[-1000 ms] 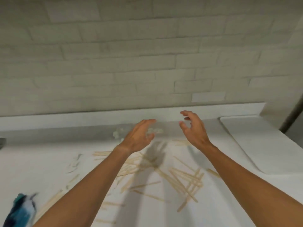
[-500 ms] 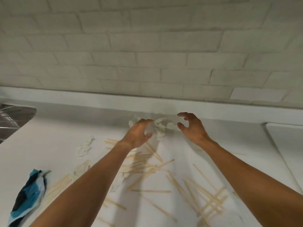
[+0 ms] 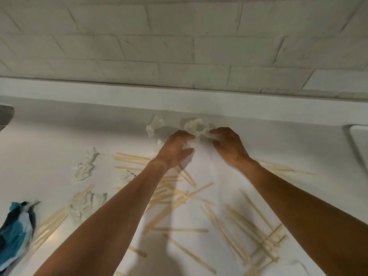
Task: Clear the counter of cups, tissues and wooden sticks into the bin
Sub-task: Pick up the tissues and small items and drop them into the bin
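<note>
At the back of the counter (image 3: 49, 140), close to the wall, the left hand (image 3: 175, 150) curls its fingers round crumpled tissues (image 3: 194, 126) and the right hand (image 3: 229, 146) pinches their other side. Loose tissues (image 3: 86, 166) lie farther left, and sticks (image 3: 179, 192) are scattered under both forearms.

Both hands have moved forward from hovering apart; the left hand (image 3: 175, 150) now grips the crumpled tissue (image 3: 194, 127) from its 7 o'clock side; the right hand (image 3: 229, 146) pinches it from 3 o'clock; half a second ago neither touched it.
</note>
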Available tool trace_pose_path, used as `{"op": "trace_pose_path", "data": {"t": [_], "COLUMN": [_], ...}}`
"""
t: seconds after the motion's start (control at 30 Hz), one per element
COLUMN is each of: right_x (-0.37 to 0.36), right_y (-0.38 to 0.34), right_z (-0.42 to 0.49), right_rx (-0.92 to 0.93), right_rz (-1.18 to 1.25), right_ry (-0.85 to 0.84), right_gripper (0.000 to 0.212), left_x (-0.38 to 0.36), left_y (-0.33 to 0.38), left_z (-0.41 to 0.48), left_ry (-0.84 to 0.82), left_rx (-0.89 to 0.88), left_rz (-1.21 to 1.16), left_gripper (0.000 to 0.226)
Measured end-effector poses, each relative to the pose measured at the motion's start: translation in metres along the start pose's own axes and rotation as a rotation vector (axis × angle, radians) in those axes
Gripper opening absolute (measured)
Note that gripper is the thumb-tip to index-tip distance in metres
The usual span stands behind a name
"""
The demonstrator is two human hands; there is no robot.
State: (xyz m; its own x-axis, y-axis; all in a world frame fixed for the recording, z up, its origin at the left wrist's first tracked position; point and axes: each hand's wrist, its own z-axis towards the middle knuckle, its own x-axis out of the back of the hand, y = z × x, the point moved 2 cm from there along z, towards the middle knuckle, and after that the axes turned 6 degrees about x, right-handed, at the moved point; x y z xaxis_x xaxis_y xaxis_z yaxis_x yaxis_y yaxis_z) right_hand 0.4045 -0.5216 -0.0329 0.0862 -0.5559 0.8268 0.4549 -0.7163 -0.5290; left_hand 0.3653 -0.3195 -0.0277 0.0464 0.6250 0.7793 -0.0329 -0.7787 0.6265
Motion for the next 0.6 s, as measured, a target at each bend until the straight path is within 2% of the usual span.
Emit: {"op": "trace_pose_path", "data": {"t": [0.17,0.3,0.6], "right_x": [0.001,0.020,0.061], "right_y": [0.000,-0.012,-0.046], "right_z": [-0.005,-0.018,-0.055], "right_rx": [-0.074,-0.078,-0.143], "right_rz": [0.051,0.091,0.187], "right_ry": [0.045,-0.014,0.029], "right_gripper": [0.025,0.019,0.014], "left_x": [0.000,0.008,0.050], "left_y": [0.003,0.002,0.015], "left_z": [0.002,-0.008,-0.046], "left_ry": [0.027,-0.002,0.046], "left_rx": [-0.026,0.070,0.077], "left_rz": [0.065,-0.012,-0.120], "left_gripper": [0.010,0.011,0.016]}}
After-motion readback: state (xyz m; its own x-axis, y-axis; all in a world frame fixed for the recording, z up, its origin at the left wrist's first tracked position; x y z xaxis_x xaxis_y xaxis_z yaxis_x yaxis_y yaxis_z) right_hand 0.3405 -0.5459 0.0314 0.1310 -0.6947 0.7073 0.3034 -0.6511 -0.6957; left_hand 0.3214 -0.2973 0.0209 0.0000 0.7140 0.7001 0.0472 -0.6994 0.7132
